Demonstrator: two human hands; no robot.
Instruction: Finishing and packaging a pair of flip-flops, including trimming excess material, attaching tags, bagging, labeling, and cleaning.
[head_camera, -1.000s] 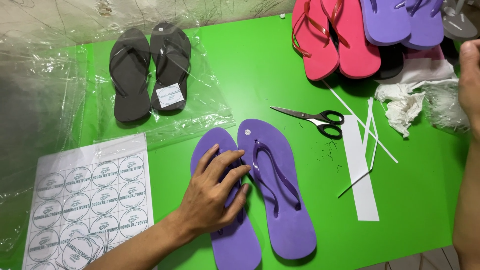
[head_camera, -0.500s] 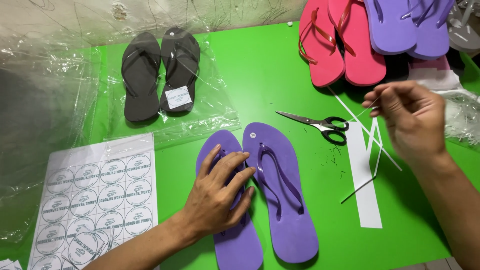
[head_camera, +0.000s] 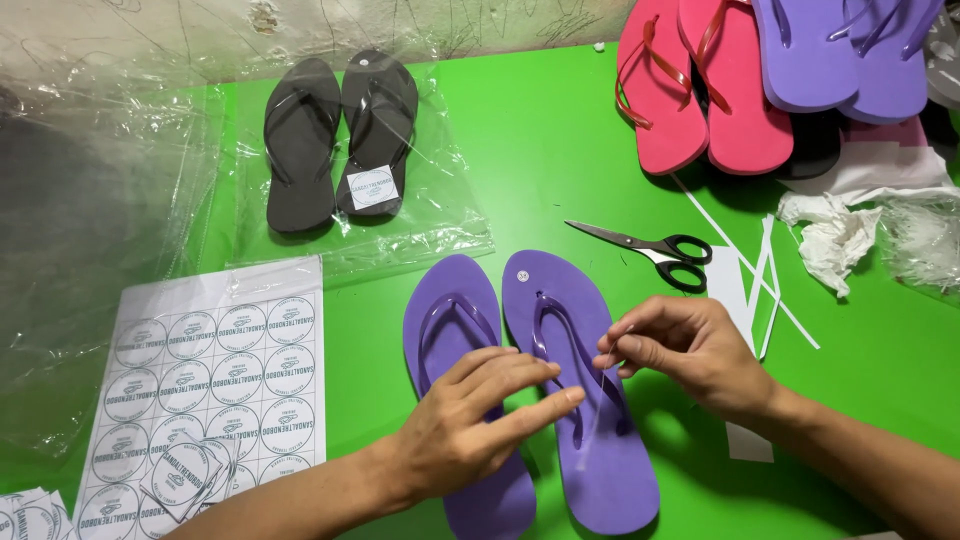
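Two purple flip-flops (head_camera: 560, 300) lie side by side on the green table (head_camera: 540, 150), toes pointing away from me. My left hand (head_camera: 480, 415) rests flat across their heels, fingers spread toward the right sandal's strap. My right hand (head_camera: 680, 350) hovers over the right sandal's strap, thumb and forefinger pinched on a thin clear plastic tie (head_camera: 605, 385) that hangs down along the strap.
Black-handled scissors (head_camera: 650, 245) and white paper strips (head_camera: 765, 280) lie behind my right hand. A black pair of flip-flops (head_camera: 335, 135) sits in a clear bag at the back. A sheet of round stickers (head_camera: 215, 365) lies left. Pink and purple sandals (head_camera: 760, 80) are piled back right.
My right hand came in from the right edge, passed over the scissors and paper strips, and now pinches a thin tie above the right sandal. My left hand slid slightly toward the heels.
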